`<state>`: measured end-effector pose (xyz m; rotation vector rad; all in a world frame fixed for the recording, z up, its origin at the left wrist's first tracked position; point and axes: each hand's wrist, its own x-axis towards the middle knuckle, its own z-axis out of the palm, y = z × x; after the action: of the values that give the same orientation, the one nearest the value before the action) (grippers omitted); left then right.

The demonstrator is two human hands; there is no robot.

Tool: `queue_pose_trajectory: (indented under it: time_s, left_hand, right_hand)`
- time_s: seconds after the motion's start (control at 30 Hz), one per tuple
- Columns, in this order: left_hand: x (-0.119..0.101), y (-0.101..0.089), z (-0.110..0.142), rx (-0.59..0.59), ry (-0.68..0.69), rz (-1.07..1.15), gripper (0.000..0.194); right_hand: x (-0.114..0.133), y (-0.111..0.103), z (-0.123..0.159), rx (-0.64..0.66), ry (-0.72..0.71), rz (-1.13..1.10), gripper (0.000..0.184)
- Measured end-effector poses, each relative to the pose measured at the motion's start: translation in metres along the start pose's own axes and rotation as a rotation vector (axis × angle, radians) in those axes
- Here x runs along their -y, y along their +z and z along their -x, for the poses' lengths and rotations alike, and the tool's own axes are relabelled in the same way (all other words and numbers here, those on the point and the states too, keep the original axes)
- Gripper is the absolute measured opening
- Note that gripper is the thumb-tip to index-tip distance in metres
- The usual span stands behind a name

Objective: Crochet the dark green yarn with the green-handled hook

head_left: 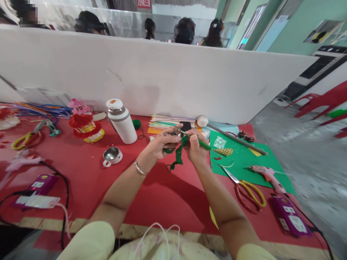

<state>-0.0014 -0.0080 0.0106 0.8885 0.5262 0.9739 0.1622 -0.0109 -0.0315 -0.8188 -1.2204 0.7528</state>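
Observation:
Above the red table, my left hand [159, 142] pinches the top of a narrow, curling strip of dark green crochet [178, 157], with green yarn around its fingers. My right hand [196, 148] grips a crochet hook [204, 145] by its green handle. The hook's thin metal shaft points left to the strip, where the two hands nearly meet; its tip is hard to make out. Below the hands the strip hangs free with a loose yarn tail. A ball of green yarn [137, 124] lies farther back, to the left, beside a white thermos [124, 126].
A metal cup [112, 155] stands left of my arms. On the right are yellow-and-red-handled scissors [251, 195], a pink glue gun [271, 177] on a green sheet [283, 177], and a purple power block [288, 216]. A white partition [162, 72] rises behind; corded purple and white blocks sit left.

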Motion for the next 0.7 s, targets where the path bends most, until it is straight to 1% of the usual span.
queue_pose_trajectory:
  time_s: [0.07, 0.1, 0.17, 0.23, 0.3, 0.37, 0.5, 0.6, 0.63, 0.7]
  left_hand:
    - [-0.002, -0.005, 0.0, -0.017, 0.03, -0.054, 0.077]
    - [-0.004, -0.007, 0.0, -0.04, 0.054, -0.089, 0.078]
    - [-0.007, -0.011, 0.0, -0.084, 0.086, -0.153, 0.081]
    - [-0.009, -0.012, 0.001, -0.103, 0.086, -0.2, 0.085]
    - [-0.011, -0.012, 0.002, -0.107, 0.081, -0.233, 0.087]
    - [-0.012, -0.011, 0.003, -0.117, 0.094, -0.26, 0.086]
    - [-0.013, -0.008, 0.005, -0.152, 0.149, -0.328, 0.08]
    - [-0.013, -0.007, 0.006, -0.167, 0.188, -0.367, 0.076]
    - [-0.013, -0.007, 0.006, -0.169, 0.193, -0.366, 0.076]
    - [-0.012, -0.008, 0.006, -0.17, 0.19, -0.349, 0.077]
  right_hand:
    - [-0.001, -0.002, -0.006, 0.125, 0.222, -0.163, 0.047]
    - [-0.001, -0.004, -0.009, 0.177, 0.303, -0.211, 0.05]
    - [0.0, -0.008, -0.015, 0.255, 0.402, -0.236, 0.053]
    - [0.002, -0.013, -0.019, 0.298, 0.447, -0.215, 0.053]
    - [0.004, -0.017, -0.022, 0.325, 0.445, -0.189, 0.05]
    - [0.005, -0.022, -0.023, 0.363, 0.41, -0.155, 0.046]
    - [0.01, -0.033, -0.026, 0.446, 0.272, -0.003, 0.037]
    - [0.014, -0.037, -0.028, 0.462, 0.19, 0.094, 0.035]
    - [0.014, -0.036, -0.028, 0.453, 0.193, 0.093, 0.035]
    - [0.014, -0.032, -0.026, 0.407, 0.25, 0.032, 0.037]
